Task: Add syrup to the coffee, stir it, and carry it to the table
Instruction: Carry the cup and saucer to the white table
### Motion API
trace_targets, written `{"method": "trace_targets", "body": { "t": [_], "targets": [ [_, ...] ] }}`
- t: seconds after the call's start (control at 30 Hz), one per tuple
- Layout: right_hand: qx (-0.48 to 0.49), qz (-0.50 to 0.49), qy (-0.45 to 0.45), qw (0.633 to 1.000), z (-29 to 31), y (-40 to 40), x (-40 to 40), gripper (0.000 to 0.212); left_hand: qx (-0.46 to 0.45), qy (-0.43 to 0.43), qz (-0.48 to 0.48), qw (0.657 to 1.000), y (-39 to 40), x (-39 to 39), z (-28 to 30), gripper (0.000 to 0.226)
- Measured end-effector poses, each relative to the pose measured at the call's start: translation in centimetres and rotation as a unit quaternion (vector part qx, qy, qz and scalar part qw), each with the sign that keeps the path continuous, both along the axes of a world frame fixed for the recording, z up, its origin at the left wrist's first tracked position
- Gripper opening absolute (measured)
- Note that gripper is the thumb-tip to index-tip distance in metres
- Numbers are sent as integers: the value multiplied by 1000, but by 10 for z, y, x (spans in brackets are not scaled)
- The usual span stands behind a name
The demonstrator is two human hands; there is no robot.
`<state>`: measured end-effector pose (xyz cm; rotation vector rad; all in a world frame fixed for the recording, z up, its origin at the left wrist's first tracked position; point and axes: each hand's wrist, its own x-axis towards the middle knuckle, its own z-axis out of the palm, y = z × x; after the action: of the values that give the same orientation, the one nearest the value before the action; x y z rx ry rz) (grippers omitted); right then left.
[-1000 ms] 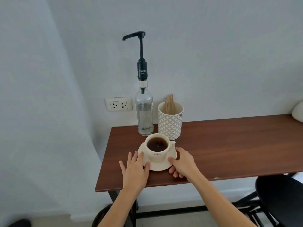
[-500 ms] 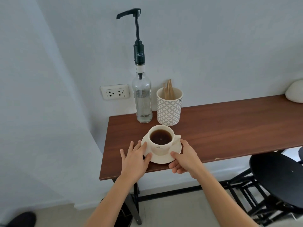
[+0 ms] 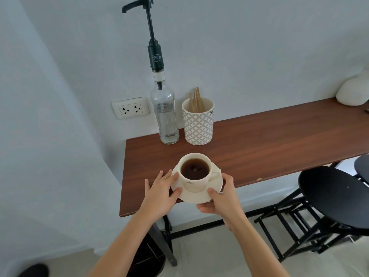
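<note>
A cream cup of dark coffee (image 3: 194, 170) stands on a cream saucer (image 3: 196, 195), held just above the near part of the brown table (image 3: 269, 140). My left hand (image 3: 159, 193) grips the saucer's left rim, thumb on top. My right hand (image 3: 221, 198) grips the right rim, with its fingers under the saucer. At the back of the table stands a clear syrup bottle (image 3: 165, 118) with a tall dark pump. Beside it is a patterned holder (image 3: 198, 124) with several wooden stirrers.
A wall socket (image 3: 130, 109) sits left of the bottle. A white rounded object (image 3: 353, 91) lies at the table's far right. Black stools (image 3: 335, 198) stand at the right, below the table edge. White walls close in at the left and behind.
The saucer with the cup has come up off the table and toward me, both hands now gripping its rim. The view has shifted nearer and lower.
</note>
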<state>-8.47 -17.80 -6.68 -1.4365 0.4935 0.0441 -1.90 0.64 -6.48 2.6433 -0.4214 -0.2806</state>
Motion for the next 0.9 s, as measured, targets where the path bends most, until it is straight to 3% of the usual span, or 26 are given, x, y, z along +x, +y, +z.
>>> {"method": "trace_targets", "body": {
  "t": [0.2,0.5,0.6,0.73,0.9],
  "targets": [
    [99,-54,-11,994,-7,1,-15,51,-64,13,-1,998,-1,-16,1,54],
    [85,-48,-8,995,7,-8,-26,51,-190,15,39,981,-1,-35,6,57],
    [87,-16,-22,996,22,-14,-30,49,-263,30,98,959,-2,-48,18,60],
    [78,47,-37,995,39,-22,-35,49,-355,54,167,918,-4,-70,34,42],
    [61,163,-43,984,60,-20,-44,50,-432,46,268,860,-2,-121,48,35]
  ]
}}
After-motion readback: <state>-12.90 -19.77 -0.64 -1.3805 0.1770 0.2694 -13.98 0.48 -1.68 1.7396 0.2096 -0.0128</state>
